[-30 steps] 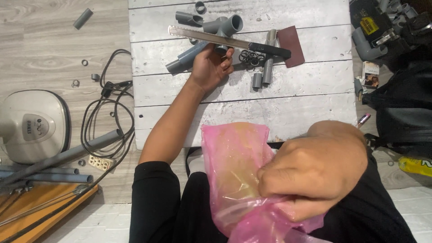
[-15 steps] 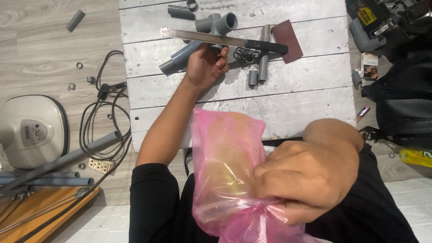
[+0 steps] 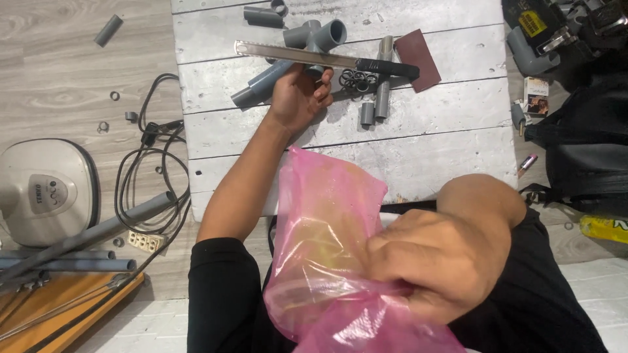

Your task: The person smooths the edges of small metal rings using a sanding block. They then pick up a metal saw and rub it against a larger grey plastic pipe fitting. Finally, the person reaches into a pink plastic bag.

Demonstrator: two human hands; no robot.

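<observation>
While the right hand (image 3: 438, 261) pinches a pink plastic bag (image 3: 327, 248), the left hand (image 3: 297, 98) reaches out.
Left fingers curl on a grey pipe (image 3: 261, 82) (beneath the saw (image 3: 314, 57)) on the white worktop (image 3: 425, 131); rings (image 3: 356, 80) just beside.

left hand (image 3: 297, 98) outstretched, right hand (image 3: 435, 261) clenched

Bright, even overhead light; soft short shadows. Near right hand (image 3: 435, 261) slightly soft, mild edge distortion.

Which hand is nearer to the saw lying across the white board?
Left. The left hand rests on the grey pipe just below the saw; the right hand grips the pink bag, far from it.
</observation>
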